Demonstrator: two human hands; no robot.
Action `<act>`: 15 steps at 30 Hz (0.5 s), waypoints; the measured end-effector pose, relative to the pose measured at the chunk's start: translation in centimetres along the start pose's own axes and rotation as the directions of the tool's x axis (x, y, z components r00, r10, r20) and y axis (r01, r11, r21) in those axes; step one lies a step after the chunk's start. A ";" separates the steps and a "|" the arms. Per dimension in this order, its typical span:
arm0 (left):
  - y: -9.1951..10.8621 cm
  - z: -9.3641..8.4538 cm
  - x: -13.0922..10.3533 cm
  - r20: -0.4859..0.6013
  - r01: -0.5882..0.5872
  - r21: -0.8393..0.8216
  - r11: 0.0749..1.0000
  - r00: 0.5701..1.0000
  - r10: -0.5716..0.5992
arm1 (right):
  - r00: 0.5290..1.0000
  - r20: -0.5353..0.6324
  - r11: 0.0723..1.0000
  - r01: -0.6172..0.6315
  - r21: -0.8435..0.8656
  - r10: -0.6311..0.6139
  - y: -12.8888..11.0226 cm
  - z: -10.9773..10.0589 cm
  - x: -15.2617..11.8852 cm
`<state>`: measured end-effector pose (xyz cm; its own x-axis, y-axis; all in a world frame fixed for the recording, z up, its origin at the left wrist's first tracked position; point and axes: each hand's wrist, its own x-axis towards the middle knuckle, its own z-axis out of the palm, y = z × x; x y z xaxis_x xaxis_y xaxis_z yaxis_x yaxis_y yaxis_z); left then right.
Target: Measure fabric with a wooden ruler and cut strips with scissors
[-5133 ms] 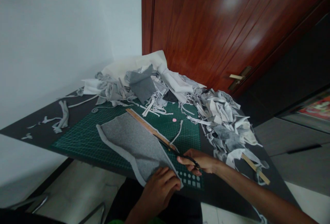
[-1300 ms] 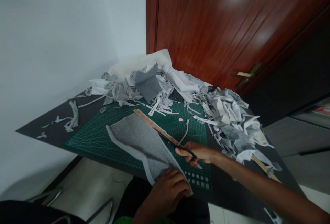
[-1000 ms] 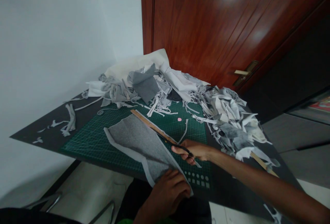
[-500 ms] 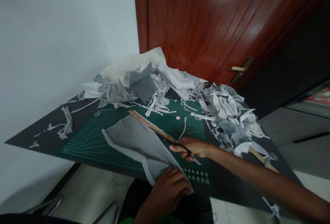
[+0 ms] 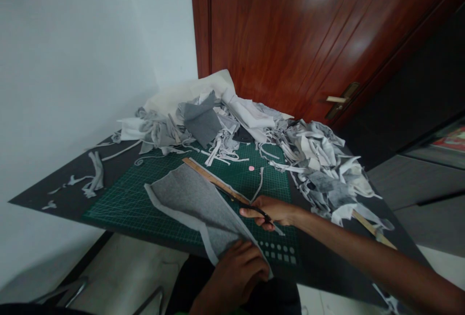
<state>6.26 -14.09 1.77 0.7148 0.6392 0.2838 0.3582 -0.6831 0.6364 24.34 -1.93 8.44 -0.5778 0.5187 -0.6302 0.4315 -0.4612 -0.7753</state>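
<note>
A grey cloth piece with a paler edge lies across the green cutting mat. At the near edge of the table my left hand is closed on the cloth's lower end. My right hand grips black-handled scissors, whose blades lie along the cloth's right edge, close to a wooden ruler. How far the blades are apart cannot be made out. A narrow strip curls on the mat just beyond my right hand.
Heaps of grey and white scraps cover the table's back and right side. Small scraps lie at the left. A pink piece rests on the mat. Behind the table are a wall and a brown door.
The whole view has shifted slightly, with things appearing a little lower. Both hands keep nearly the same places on the cloth and the scissors.
</note>
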 end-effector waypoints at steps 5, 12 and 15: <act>0.1 -0.1 0.1 -0.005 0.004 -0.009 1.000 1.000 -0.004 | 1.000 0.003 1.000 -0.006 -0.003 0.006 0.0 0.0 0.1; 0.5 -0.6 0.2 0.014 0.031 -0.055 0.998 0.999 -0.030 | 1.000 0.006 1.000 -0.012 -0.024 0.013 -0.2 0.1 0.1; 0.7 -1.0 0.2 0.030 0.050 -0.089 0.995 0.998 -0.047 | 1.000 0.005 1.000 -0.011 -0.021 0.012 -0.2 0.0 0.1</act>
<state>6.08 -14.07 2.95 0.7148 0.6598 0.2317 0.3383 -0.6163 0.7112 24.22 -1.76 8.55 -0.5762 0.5098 -0.6389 0.4525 -0.4520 -0.7687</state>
